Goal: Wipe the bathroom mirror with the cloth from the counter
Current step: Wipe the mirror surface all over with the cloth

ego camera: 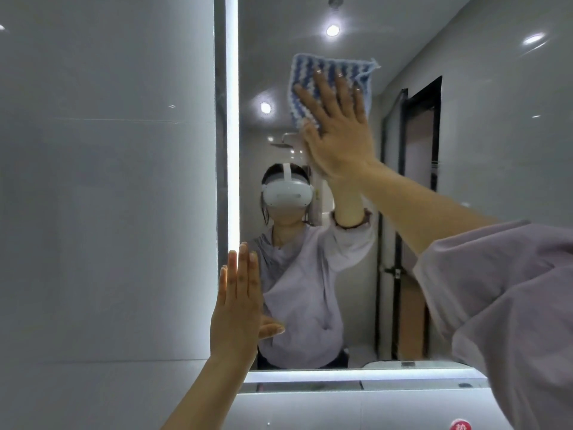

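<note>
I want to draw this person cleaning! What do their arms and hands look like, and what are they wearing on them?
Both hands are bare, with no gloves or rings showing. The right hand comes out of a loose, pale lilac sleeve pushed up the forearm. The left hand has a bare forearm; no sleeve shows on it.

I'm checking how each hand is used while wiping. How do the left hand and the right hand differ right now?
The right hand is raised high and presses the blue-and-white cloth flat on the mirror; the left hand is lower and holds nothing. The right hand's fingers are spread, the left hand's mostly together. The left hand sits at the mirror's lit left edge, the right hand nearer its middle. Both are open with fingers pointing up.
</note>
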`<state>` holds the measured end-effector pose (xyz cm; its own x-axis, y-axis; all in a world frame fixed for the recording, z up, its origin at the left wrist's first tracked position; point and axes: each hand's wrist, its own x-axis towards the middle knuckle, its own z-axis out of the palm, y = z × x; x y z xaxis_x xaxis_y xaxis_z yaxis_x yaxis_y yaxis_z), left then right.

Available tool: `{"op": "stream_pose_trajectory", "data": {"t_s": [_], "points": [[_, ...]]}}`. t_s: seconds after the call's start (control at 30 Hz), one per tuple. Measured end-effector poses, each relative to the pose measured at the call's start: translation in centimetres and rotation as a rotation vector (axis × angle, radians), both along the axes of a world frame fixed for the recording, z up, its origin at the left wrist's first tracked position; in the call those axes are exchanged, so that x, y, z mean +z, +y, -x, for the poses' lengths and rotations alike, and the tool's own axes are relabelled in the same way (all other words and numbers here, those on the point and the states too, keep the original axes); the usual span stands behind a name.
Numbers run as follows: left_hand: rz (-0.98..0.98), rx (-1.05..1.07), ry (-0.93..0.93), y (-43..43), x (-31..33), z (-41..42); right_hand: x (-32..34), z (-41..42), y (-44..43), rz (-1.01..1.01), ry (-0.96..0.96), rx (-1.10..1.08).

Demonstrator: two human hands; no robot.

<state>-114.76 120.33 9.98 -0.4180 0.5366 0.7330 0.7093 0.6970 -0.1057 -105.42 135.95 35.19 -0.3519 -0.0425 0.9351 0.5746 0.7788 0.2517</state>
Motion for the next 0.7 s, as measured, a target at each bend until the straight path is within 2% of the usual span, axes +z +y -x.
{"op": "stream_pose_trajectory", "data": {"t_s": [0.33, 0.7], "points": [[-0.018, -0.053, -0.011, -0.2, 0.5, -0.6, -0.4, -8.1, 7.5, 0.235, 0.219, 0.004], [0.014, -0.017, 0.005, -0.2, 0.7, -0.6, -1.4, -5.4, 5.7, 0.300, 0.302, -0.021]]}}
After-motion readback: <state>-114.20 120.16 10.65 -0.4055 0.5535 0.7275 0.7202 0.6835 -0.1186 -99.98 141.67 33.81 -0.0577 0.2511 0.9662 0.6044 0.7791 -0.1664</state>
